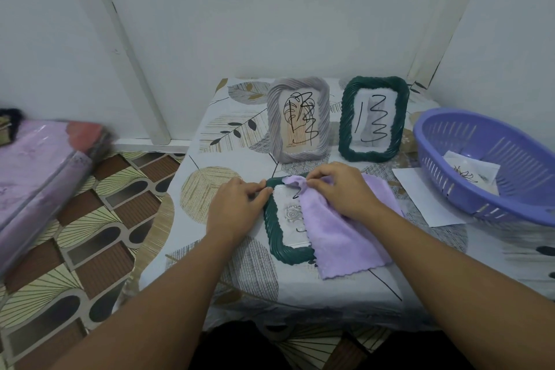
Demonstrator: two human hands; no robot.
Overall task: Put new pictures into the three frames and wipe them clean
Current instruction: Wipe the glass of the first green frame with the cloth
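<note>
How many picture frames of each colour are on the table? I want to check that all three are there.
Green frames: 2, one upright, one lying flat under the purple cloth
Grey frame: 1, upright
Total: 3

- Fluffy matt lilac cloth (339,237) drapes a ridged, glossy green frame (274,237).
- Slotted purple plastic basket (492,165) holds white paper (471,168).
- Printed tablecloth (240,273), smooth.

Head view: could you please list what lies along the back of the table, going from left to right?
Grey frame standing upright → dark green frame standing upright → purple basket with paper inside it.
</note>
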